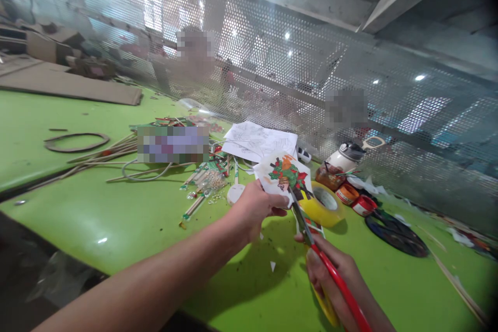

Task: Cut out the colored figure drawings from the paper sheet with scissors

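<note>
My left hand (254, 207) is closed on a white sheet of paper (268, 171) printed with a green, red and orange picture, held above the green table. In my right hand (334, 270) is a pair of scissors (307, 228) with red and yellow handles. Their blades reach up to the lower part of the paper, by the left fingertips. Whether the blades are parted is hard to make out. Small white paper scraps (273, 266) lie on the table below my hands. Just behind the paper sits a roll of yellow tape (330, 205).
Line-drawing sheets (257, 140) lie behind the paper. Thin sticks and small packets (200, 181) are at left, beyond a round white object (235, 193). To the right are paint jars (364, 205), a dark palette (397, 233) and a white bottle (344, 158). A perforated screen (264, 72) stands behind.
</note>
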Tool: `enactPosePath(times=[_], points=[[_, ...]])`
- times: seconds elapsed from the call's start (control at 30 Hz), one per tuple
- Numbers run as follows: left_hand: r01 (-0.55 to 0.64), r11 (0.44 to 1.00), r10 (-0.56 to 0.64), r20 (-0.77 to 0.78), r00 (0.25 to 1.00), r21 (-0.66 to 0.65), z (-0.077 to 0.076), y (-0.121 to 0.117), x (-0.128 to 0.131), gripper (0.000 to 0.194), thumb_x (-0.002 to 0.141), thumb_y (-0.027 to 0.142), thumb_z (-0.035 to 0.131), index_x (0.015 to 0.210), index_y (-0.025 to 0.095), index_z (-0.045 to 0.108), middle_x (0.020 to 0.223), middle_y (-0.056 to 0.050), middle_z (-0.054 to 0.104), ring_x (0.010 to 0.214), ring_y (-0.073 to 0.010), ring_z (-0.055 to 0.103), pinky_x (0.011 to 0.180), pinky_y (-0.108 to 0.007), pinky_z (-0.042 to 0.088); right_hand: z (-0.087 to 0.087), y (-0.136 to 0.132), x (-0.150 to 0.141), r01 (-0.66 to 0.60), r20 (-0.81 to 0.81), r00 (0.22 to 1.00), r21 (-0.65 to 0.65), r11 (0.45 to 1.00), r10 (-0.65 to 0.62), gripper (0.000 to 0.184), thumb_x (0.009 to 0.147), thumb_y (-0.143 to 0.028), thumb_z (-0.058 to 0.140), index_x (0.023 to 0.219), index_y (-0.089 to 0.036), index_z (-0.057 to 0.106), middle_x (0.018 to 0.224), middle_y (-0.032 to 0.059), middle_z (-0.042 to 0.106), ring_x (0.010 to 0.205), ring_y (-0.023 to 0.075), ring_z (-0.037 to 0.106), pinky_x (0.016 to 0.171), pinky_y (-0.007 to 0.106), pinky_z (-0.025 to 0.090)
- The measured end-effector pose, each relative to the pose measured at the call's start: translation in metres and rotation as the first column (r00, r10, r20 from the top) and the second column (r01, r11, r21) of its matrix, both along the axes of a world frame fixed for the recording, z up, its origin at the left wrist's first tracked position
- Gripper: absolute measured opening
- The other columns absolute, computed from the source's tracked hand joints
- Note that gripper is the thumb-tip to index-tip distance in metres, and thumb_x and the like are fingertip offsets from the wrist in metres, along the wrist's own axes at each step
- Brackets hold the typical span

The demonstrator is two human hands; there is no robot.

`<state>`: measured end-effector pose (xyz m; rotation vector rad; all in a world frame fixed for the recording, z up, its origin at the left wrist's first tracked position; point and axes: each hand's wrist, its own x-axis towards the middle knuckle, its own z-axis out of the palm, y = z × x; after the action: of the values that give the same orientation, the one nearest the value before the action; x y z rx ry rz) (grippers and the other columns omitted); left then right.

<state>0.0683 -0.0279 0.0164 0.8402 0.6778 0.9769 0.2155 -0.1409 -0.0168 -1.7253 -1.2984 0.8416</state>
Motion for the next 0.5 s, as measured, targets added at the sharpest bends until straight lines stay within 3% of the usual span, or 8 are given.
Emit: enactPosePath(times=[0.5], points=[[0.019,1.0,-0.019,-0.026,0.999,0.01,-0.001,0.001,-0.0005,0.022,0.059,0.006,0.069,0.081,0.011,0.065,0.075,-0.007,0.068,0.06,-0.0133,0.059,0.055,-0.025,0.045,0.0018,-0.001,-0.0028,0.004,0.027,1.0,-0.004,1.0,-0.004,0.076,0.073,-0.081,0.047,0.101,-0.013,0.066,0.05,-0.0063,0.038,0.045,0.0117,0.032,0.045,0.027,0.025]])
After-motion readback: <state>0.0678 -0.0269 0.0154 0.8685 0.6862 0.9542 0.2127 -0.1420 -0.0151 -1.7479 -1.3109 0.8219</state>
